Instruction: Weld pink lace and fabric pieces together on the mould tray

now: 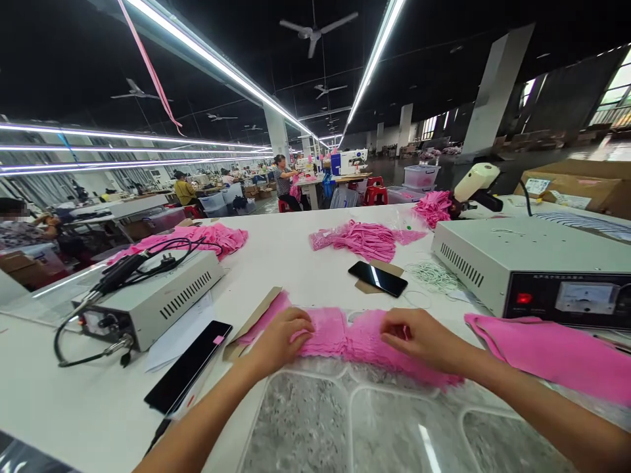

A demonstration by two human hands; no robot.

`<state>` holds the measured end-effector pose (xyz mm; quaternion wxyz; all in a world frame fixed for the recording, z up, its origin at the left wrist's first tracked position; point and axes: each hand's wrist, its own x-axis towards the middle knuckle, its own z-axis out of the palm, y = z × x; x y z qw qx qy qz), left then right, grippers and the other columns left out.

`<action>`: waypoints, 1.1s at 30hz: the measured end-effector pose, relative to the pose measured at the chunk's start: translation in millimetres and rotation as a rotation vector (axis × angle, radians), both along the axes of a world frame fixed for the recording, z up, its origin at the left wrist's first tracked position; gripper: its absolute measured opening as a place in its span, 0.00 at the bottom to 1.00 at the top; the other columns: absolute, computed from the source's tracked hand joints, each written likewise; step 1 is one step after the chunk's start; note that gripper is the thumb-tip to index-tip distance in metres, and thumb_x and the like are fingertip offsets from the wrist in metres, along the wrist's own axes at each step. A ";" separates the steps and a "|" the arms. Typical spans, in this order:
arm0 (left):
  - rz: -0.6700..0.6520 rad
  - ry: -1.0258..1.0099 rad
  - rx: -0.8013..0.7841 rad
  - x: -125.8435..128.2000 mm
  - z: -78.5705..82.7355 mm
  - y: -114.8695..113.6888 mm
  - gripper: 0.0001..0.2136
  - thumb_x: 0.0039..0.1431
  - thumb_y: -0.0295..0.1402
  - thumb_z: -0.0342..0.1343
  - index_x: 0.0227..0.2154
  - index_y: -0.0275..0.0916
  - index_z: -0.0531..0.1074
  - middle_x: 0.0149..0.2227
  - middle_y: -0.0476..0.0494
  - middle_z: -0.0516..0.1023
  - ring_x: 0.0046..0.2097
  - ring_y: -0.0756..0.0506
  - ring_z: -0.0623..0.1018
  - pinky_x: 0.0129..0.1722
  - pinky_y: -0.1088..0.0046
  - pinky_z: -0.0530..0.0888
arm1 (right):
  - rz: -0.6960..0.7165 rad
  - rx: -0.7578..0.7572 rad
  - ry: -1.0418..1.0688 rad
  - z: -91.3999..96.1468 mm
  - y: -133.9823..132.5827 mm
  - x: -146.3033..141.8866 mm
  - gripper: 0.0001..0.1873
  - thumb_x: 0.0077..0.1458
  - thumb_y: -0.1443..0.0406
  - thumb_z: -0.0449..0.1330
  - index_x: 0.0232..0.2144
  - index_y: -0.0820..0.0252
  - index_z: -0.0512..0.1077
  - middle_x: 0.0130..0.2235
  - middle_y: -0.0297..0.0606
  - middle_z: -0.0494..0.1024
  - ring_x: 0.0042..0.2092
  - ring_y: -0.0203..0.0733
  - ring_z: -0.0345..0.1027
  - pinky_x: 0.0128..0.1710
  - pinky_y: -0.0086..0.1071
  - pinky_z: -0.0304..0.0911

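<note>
A strip of pink knitted fabric (345,336) lies across the white table (290,256) just in front of me. My left hand (282,341) rests on its left end with fingers curled, gripping the cloth. My right hand (419,336) pinches the same fabric toward its right end. Part of the strip lies over a clear plastic tray (345,420) with rounded compartments at the near edge. A brown cardboard piece (249,323) sticks out from under the fabric's left end.
A grey control box (532,266) with a meter stands right, a smaller box (152,299) with cables left. Two black phones (190,368) (377,278) lie on the table. More pink fabric (552,348) (365,238) (207,238) lies around. Other workers sit far behind.
</note>
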<state>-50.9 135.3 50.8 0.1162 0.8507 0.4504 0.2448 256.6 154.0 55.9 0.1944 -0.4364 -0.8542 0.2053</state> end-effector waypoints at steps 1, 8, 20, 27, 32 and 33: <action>-0.054 0.017 -0.017 14.3 0.0 5.9 0.08 0.62 0.28 0.52 0.38 0.41 0.77 0.46 0.41 0.77 0.49 0.43 0.75 0.53 0.63 0.70 | -0.020 0.002 -0.026 -1.4 -7.8 9.6 0.05 0.55 0.66 0.57 0.28 0.58 0.71 0.28 0.34 0.73 0.29 0.38 0.65 0.28 0.31 0.60; -0.317 0.123 -0.140 71.6 -8.5 43.7 0.08 0.66 0.35 0.55 0.41 0.36 0.73 0.44 0.43 0.76 0.44 0.46 0.77 0.46 0.62 0.75 | -0.079 0.057 -0.127 -22.9 -30.2 28.4 0.05 0.53 0.67 0.54 0.26 0.58 0.68 0.31 0.38 0.73 0.31 0.42 0.65 0.29 0.33 0.55; -0.168 0.091 0.004 78.8 22.8 31.2 0.04 0.63 0.27 0.54 0.34 0.36 0.74 0.41 0.45 0.78 0.44 0.46 0.76 0.48 0.63 0.73 | -0.158 0.266 -0.105 -32.6 -26.4 26.5 0.04 0.52 0.69 0.55 0.31 0.58 0.69 0.32 0.38 0.74 0.31 0.42 0.67 0.29 0.32 0.56; -0.215 0.087 0.067 50.4 26.3 -40.0 0.08 0.60 0.23 0.49 0.32 0.40 0.71 0.45 0.44 0.77 0.48 0.44 0.75 0.49 0.65 0.68 | 0.056 0.401 -0.023 -46.6 -60.0 35.2 0.16 0.58 0.74 0.45 0.35 0.59 0.71 0.35 0.42 0.76 0.34 0.41 0.70 0.31 0.32 0.62; -0.217 0.249 -0.039 24.3 26.1 -96.4 0.08 0.55 0.20 0.49 0.26 0.39 0.66 0.42 0.46 0.76 0.41 0.46 0.74 0.43 0.68 0.68 | 0.298 0.319 0.043 -45.6 -102.2 12.8 0.17 0.56 0.77 0.46 0.31 0.59 0.72 0.30 0.40 0.76 0.31 0.40 0.69 0.30 0.31 0.62; -0.218 0.275 -0.071 21.4 26.7 -101.6 0.07 0.54 0.20 0.51 0.25 0.38 0.65 0.40 0.47 0.76 0.39 0.47 0.73 0.42 0.68 0.68 | 0.313 0.247 0.053 -42.6 -103.0 9.5 0.16 0.57 0.76 0.47 0.31 0.58 0.72 0.31 0.39 0.76 0.32 0.39 0.70 0.31 0.31 0.62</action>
